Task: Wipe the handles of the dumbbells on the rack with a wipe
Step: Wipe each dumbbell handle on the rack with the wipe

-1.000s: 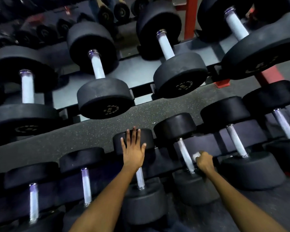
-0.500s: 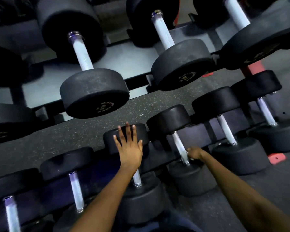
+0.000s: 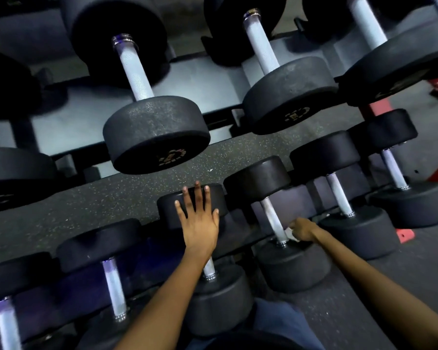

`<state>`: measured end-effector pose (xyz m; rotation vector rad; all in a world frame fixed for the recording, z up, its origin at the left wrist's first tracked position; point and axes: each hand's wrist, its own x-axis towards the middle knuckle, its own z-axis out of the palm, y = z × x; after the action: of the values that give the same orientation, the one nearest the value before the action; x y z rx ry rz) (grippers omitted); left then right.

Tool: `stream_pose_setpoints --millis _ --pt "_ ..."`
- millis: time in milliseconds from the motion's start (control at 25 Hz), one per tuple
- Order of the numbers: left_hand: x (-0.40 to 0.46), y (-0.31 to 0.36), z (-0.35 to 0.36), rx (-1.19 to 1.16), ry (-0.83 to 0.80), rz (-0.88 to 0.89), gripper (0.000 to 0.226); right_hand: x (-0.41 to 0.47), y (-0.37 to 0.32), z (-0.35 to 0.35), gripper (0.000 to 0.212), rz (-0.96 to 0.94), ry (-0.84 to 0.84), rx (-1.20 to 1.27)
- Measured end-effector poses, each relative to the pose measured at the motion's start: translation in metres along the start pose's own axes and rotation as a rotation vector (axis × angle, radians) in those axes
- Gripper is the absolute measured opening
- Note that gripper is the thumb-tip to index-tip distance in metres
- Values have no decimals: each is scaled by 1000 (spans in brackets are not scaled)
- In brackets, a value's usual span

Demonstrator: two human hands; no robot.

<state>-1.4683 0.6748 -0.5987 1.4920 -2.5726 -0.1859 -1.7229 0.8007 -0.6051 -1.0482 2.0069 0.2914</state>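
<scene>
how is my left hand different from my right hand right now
The left hand lies flat, fingers spread, on a dumbbell's far head; the right hand is curled round a white wipe beside the next dumbbell's handle. The left holds nothing; the right holds the wipe. Both reach to the lower rack row.

Our left hand (image 3: 199, 219) lies flat, fingers spread, arm extended; our right hand (image 3: 302, 229) is curled closed, pinching, arm reaching forward

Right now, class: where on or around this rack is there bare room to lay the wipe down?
Free: the speckled mat strip between the upper-row heads and lower-row heads, left of the left hand. Also the grey shelf between upper handles. Crowded: the lower row beside the right hand, dumbbells nearly touching.
</scene>
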Motion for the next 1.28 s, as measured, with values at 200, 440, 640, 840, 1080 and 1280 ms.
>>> stream_pose_setpoints --millis 200,440,640,840,1080,1280 --pt "-3 5 3 36 19 -30 61 32 17 13 13 -120 -155 247" --pt "2 11 -3 135 -38 -87 63 44 28 -2 26 -165 -300 214" --pt "3 16 -14 127 -191 -135 66 44 36 2 23 -317 -254 182" --pt "9 23 -34 92 -400 -208 63 25 29 3 26 -224 -69 48" --pt "12 27 -42 66 -517 -235 65 -16 -22 30 27 -452 124 -495" --pt "12 28 -43 45 -509 -235 65 -3 -19 16 29 -676 -16 -746"
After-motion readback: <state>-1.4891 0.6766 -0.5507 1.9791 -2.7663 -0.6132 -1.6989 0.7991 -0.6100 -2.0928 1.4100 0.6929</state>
